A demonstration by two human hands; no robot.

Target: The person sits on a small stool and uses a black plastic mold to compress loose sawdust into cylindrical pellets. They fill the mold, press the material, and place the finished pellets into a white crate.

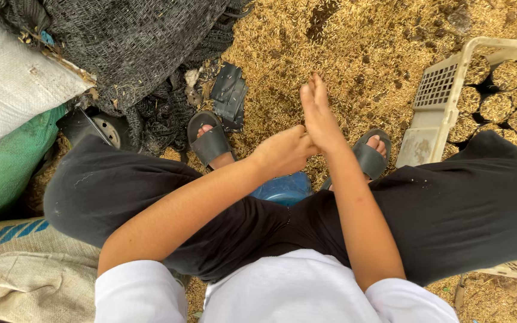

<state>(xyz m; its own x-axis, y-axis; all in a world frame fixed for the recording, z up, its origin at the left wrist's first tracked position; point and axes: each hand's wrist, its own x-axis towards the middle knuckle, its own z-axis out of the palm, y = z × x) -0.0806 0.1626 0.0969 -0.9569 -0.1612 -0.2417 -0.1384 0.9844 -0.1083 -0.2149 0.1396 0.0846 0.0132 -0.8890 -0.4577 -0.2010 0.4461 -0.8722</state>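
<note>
The left hand [282, 151] is curled, its fingers bent inward and pressed against the heel of the right hand [320, 116]. The right hand is flat, fingers straight and pressed together, pointing away from the body. Whether anything is pinched between them cannot be told; nothing shows in either palm. The hands meet above the gap between the knees, over the husk-strewn ground [360, 54].

Judging from the pose, the hands are rubbing or brushing one against the other. Keeping them low and centred over the ground lets whatever falls land on the husk, not on the dark trousers [450, 209].

Straight below the hands, near the body, sits a blue container [283, 189], partly hidden by the forearms. Either side of it are the feet in dark sandals, the left sandal [209, 142] and the right sandal [369, 157].

To the right, the pale plastic crate [435, 107] stands close by the right knee, packed with round husk-filled bags [498, 104] in rows; its near corner is the closest hard edge on that side. To the left lie dark netting [133, 42], a white sack [7, 84], a green sack [7, 161] and a woven sack [25, 269], crowding the left knee. The open room is ahead, on the far husk.
</note>
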